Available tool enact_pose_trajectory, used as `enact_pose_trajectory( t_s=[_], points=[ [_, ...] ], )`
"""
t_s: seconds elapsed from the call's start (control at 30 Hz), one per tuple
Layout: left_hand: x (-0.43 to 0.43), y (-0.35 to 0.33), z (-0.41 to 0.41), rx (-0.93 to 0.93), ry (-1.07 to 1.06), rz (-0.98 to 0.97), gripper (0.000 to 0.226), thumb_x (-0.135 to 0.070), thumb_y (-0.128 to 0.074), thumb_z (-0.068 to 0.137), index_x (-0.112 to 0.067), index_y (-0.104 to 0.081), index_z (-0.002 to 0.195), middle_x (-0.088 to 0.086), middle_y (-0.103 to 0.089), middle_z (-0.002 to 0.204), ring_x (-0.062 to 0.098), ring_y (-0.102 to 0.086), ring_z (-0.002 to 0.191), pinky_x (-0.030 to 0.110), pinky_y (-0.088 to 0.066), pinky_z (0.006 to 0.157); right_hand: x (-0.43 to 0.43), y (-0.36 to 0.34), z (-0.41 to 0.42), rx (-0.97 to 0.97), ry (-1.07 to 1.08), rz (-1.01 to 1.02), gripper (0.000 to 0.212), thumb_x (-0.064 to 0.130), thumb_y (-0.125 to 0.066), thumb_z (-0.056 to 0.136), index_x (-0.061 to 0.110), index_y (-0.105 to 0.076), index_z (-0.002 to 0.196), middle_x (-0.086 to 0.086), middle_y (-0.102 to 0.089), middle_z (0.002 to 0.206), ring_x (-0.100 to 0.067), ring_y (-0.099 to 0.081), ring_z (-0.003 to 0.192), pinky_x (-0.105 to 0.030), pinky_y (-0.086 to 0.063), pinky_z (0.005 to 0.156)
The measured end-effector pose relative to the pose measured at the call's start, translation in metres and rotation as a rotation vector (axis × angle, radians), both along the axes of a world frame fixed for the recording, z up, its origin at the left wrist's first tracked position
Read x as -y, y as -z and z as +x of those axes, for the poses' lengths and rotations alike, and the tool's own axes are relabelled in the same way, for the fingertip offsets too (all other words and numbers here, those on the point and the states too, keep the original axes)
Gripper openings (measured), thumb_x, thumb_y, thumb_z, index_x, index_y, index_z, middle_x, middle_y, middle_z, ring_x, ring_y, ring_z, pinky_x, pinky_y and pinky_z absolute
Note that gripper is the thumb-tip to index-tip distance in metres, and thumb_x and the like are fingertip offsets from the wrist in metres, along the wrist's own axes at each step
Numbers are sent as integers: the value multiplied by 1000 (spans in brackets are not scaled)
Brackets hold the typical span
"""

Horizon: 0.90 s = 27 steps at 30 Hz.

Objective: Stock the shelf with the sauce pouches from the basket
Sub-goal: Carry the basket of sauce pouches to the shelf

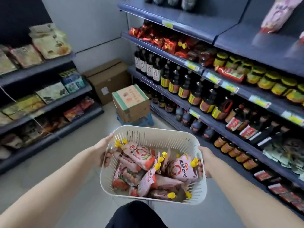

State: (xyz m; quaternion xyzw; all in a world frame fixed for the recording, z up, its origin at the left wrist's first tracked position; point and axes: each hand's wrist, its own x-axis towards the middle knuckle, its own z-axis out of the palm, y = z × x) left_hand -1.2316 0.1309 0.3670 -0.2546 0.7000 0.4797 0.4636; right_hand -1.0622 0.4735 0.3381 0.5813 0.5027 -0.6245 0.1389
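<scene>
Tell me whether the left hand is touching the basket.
Touching. The head view shows the left hand curled round the side rim of the basket, fingers visible through its slats.

— What's on your right?
— Rows of dark bottles [181, 84]. Above them are jars [266, 80] with yellow-green labels, with red packets [158, 38] farther along that level. Price tags [213, 78] run along the edges.
— And ahead?
— 2 cartons: a big brown carton [107, 78] against the wall and a green-edged box [131, 102] in front of it, sitting on a blue stool [145, 123].
— Your left?
— Tan bags [51, 41] up top, blurred packs [52, 92] lower down.
</scene>
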Motion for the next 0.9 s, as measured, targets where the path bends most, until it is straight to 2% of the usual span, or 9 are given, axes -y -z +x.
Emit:
enact_pose_trajectory(
  t_s=[0.27,0.3,0.33,0.37,0.4,0.5,0.63,0.77,0.9],
  points=[
    [-6,22,-193,-120,-68,-53,79,-93,-34,67,-17,-37,49,3,-34,46,15,-30,37,17,-16,42,-19,-17,-232,-107,-108,-23,43,37,-46,88,10,-41,55,-2,-36,29,-13,-28,17,-7,-26,31],
    [-8,22,-217,-128,-77,-43,80,-95,-38,62,-15,-42,53,5,-38,49,17,-34,43,26,-49,53,-22,-15,-258,-99,-101,-10,44,42,-45,89,12,-40,58,0,-35,31,-13,-25,20,-7,-23,34],
    [-9,21,-243,-123,-84,-38,83,-94,-41,58,-12,-46,58,7,-42,50,18,-36,49,56,-9,94,-24,-12,-284,-96,-92,-1,47,48,-45,89,13,-41,58,1,-34,34,-13,-23,23,-9,-21,37],
    [-13,17,-265,-119,-75,-29,86,-95,-43,55,-10,-51,65,8,-46,51,20,-41,50,23,-23,51,-26,-13,-308,-93,-84,0,49,52,-46,88,14,-42,57,1,-33,36,-13,-21,26,-12,-19,37],
    [-15,15,-291,-109,-67,-14,88,-94,-42,58,-7,-54,69,10,-51,51,22,-47,49,37,-45,74,-29,-11,-333,-80,-76,14,51,54,-47,88,14,-43,57,0,-32,39,-13,-21,29,-13,-18,37],
    [-22,11,-359,-108,-93,-31,103,-81,-33,80,19,-59,83,35,-63,64,42,-69,67,40,-49,91,-45,3,-410,-48,-98,-49,53,59,-47,85,17,-38,55,-1,-30,38,-14,-20,34,-16,-17,42],
    [-40,17,-443,-80,-134,-71,91,-88,-33,72,0,-52,62,17,-54,45,28,-55,40,30,-46,59,-61,27,-513,-8,-148,-85,52,56,-42,90,18,-38,55,2,-29,36,-13,-20,31,-16,-16,44],
    [-54,52,-513,-116,-282,-172,118,-100,-39,48,-6,-68,113,26,-67,114,45,-64,100,56,-45,100,-76,55,-608,0,-178,-112,56,66,-51,80,20,-36,51,1,-31,38,-14,-22,31,-18,-18,44],
    [-73,77,-572,-150,-359,-283,107,-97,-32,61,-8,-67,107,25,-65,115,41,-63,101,53,-44,102,-89,80,-681,18,-197,-93,59,70,-56,76,15,-44,58,-4,-40,40,-18,-31,32,-20,-29,46]
  ],
)
